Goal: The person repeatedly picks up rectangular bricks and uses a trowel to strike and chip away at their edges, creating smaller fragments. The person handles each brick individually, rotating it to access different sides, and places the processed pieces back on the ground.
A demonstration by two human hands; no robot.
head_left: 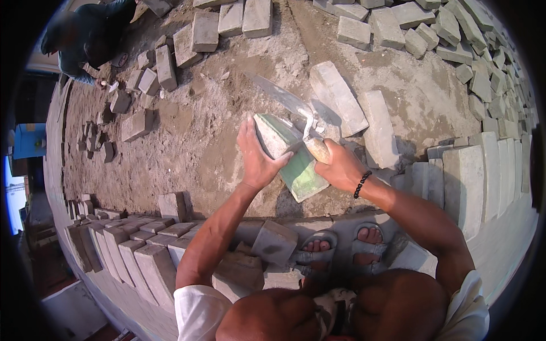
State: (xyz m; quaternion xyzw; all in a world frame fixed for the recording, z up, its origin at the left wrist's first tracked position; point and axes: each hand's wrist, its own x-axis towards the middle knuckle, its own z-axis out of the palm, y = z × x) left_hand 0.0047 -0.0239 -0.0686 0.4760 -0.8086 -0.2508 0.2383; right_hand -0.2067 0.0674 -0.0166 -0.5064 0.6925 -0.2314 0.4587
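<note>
My left hand [255,158] is closed around the side of a short grey paving block [273,135] with a green-tinted face, tilted up off the ground. My right hand [340,163] is wrapped around the wooden handle of a trowel [284,98]. Its metal blade points up and to the left, over the far end of the block. Just below the block, a second green-faced block piece [304,175] shows between my hands; whether the two touch I cannot tell. Two long grey blocks [339,98] lie flat to the right of the trowel.
Loose grey blocks [205,31] lie along the far side, with a large heap [455,34] at far right. Upright rows of pavers [151,267] stand at near left and near right. A person [85,40] in dark clothing crouches at far left. My sandalled feet [318,250] rest close by.
</note>
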